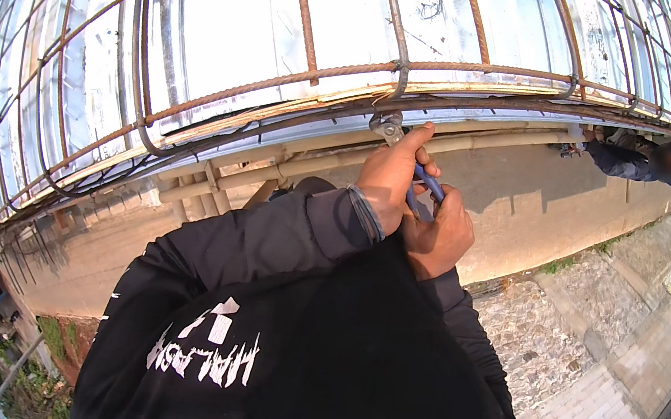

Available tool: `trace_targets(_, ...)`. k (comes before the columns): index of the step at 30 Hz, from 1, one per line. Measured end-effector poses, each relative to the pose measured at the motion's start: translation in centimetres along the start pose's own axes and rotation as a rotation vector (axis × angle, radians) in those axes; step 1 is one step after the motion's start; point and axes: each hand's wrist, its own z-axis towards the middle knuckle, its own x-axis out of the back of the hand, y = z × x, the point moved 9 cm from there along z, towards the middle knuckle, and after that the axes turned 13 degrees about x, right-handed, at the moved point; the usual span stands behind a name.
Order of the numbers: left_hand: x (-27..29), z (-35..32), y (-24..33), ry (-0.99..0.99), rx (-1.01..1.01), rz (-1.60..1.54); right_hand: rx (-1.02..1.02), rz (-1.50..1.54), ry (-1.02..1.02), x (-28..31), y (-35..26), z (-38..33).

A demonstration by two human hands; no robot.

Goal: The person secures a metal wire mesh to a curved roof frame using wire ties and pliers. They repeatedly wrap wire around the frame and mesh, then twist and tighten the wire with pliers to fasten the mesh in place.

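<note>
**Tying the rebar, one joint at a time**

My left hand (391, 174) is wrapped around the blue-handled metal pliers (403, 154) at the centre of the frame, fingers folded tight on the grips. The steel nose of the pliers sits at a crossing in the rusty brown rebar grid (306, 70), just above my knuckles. My right hand (438, 237) is curled beside it, pressed against the lower ends of the handles; whether it pinches any wire I cannot tell. Across the upper part of the frame the bars already lie in rows over pale sheeting (228, 2), and a small tie shows on a crossing at upper left. I judge this joint is mid-tie. Another person (641, 157) crouches along the same edge at upper right.
</note>
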Motion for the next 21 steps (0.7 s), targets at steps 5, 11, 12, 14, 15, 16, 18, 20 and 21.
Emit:
trace_targets(5, 1.0, -0.4, 0.1, -0.094, -0.06, 0.269, -0.269, 0.772, -0.455, -4.0, 0.4, -1.1)
trace_targets(11, -1.6, -1.8, 0.6, -0.533, -0.041, 0.348, -0.552, 1.125, -0.564, -4.7, 0.2, -1.7)
trace_targets(12, -1.6, -1.9, 0.6, -0.543, -0.062, 0.426, -0.315, 0.739, -0.47, -3.5, 0.4, -0.7)
trace_targets(14, -1.5, -3.1, 1.0, -0.52, -0.185, 0.417, -0.083, 0.196, -0.26, -1.1, -0.9, 0.6)
trace_targets(15, -1.4, -3.7, 1.2, -0.512, -0.246, 0.411, -0.103, 0.224, -0.299, -1.6, -0.7, 0.3)
trace_targets(16, -1.1, -4.1, 1.5, -0.499, -0.31, 0.41, -0.137, 0.407, -0.385, -2.8, -0.3, -0.3)
trace_targets(18, 0.1, -4.9, 2.4, -0.47, -0.435, 0.408, -0.208, 0.781, -0.551, -4.6, -0.7, -1.3)
trace_targets(20, 1.4, -4.5, 2.9, -0.449, -0.406, 0.35, -0.452, 1.133, -0.674, -4.7, -2.2, -1.5)
trace_targets(21, 1.6, -4.7, 3.1, -0.439, -0.399, 0.351, -0.58, 1.307, -0.73, -4.6, -3.2, -1.7)
